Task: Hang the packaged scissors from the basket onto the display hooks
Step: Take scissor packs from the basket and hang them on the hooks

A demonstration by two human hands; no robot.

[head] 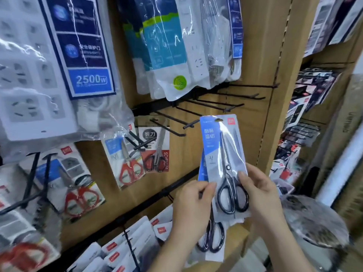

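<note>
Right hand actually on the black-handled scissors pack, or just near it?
Touching. The head view shows the right hand with its fingers curled over the right edge of the scissors pack, beside the black handles, with no gap.

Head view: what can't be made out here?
second scissors pack: head view, upper part hidden behind front scissors pack and left hand.
basket: head view, not identifiable; only a blurred grey shape at lower right.
Small print on front scissors pack: head view, too blurred.
Fingers of right hand: head view, behind front scissors pack.
</note>
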